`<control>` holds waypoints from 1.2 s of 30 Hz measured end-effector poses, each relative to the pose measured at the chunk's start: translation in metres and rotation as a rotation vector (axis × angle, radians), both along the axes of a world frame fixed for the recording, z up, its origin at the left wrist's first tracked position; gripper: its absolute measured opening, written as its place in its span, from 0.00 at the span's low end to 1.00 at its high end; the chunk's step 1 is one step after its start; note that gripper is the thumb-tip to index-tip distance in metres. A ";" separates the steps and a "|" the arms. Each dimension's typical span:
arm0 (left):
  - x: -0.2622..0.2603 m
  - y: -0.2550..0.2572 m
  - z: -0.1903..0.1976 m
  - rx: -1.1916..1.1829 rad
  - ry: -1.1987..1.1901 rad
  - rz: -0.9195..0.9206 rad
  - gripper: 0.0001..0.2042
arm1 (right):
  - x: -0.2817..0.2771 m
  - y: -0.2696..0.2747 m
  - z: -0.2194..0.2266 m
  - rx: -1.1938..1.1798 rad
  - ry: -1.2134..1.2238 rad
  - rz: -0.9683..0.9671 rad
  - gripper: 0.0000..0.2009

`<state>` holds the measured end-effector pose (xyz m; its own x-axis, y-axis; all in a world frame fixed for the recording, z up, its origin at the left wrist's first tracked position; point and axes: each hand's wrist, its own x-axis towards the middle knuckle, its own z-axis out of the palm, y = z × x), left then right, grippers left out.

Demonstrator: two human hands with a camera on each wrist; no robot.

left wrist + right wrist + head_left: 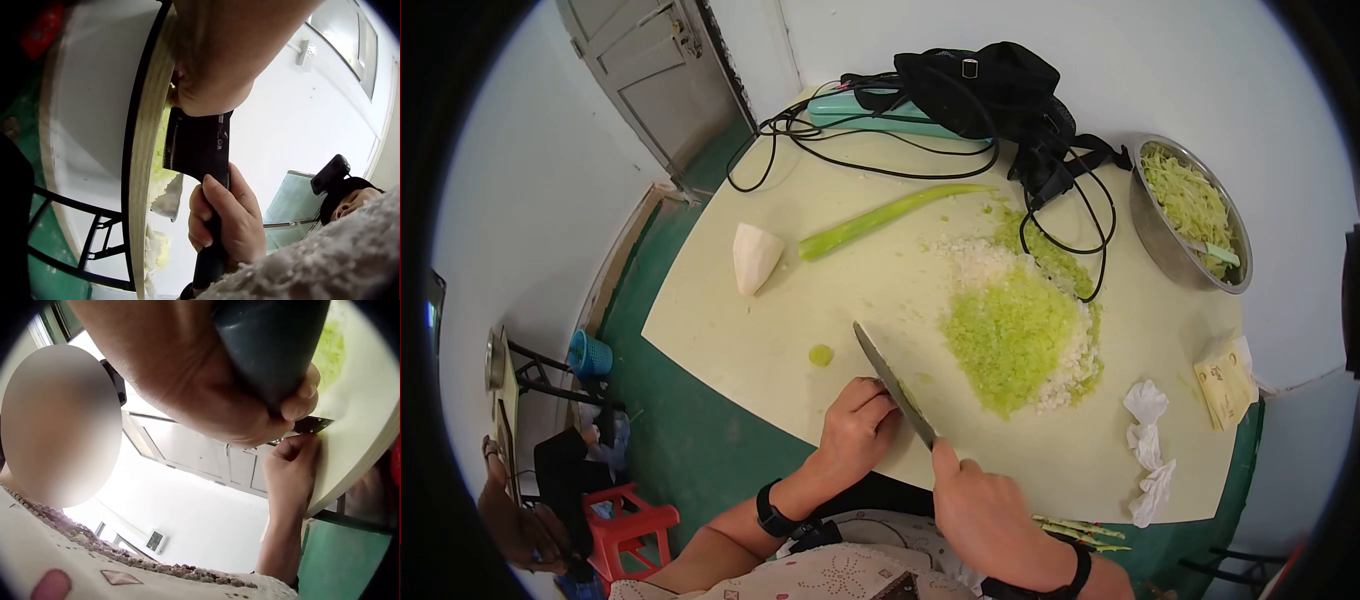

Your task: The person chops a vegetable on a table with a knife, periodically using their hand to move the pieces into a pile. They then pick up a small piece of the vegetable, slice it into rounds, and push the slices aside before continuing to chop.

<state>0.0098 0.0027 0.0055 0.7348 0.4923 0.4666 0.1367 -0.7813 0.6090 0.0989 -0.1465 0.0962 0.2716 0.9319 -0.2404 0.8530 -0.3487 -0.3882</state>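
Note:
In the head view my right hand [990,510] grips the dark handle of a cleaver [894,385], its blade standing on edge over the table. My left hand [858,428] is right against the blade's left side with fingers curled down. A bit of pale green vegetable [169,103] shows under those fingers in the left wrist view; the rest of it is hidden. To the right of the blade spreads a heap of chopped green vegetable [1010,345] with white bits. A round green slice [820,355] lies left of the blade.
A long green stalk [880,222] and a white cone-shaped vegetable piece [756,258] lie farther back. Behind are a black bag [990,85] and looping cables. At right stand a metal bowl [1175,245] of shreds, a tissue pack [1226,385] and crumpled tissues [1145,440].

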 end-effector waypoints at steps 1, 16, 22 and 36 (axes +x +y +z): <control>0.000 0.000 -0.001 0.004 0.000 -0.002 0.10 | 0.002 0.004 0.000 0.009 0.019 0.000 0.16; -0.003 0.000 -0.001 0.025 -0.013 0.003 0.10 | -0.004 -0.006 0.000 0.085 0.038 -0.066 0.15; -0.002 0.001 -0.001 0.055 -0.022 -0.003 0.10 | 0.002 -0.005 0.000 0.063 0.015 -0.007 0.13; -0.005 -0.001 -0.003 -0.013 -0.071 0.020 0.09 | 0.007 0.000 0.002 0.132 0.138 -0.073 0.11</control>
<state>0.0049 0.0020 0.0022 0.6896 0.5131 0.5110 0.1084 -0.7708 0.6278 0.1057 -0.1465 0.0983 0.3127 0.9368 -0.1569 0.7628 -0.3461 -0.5462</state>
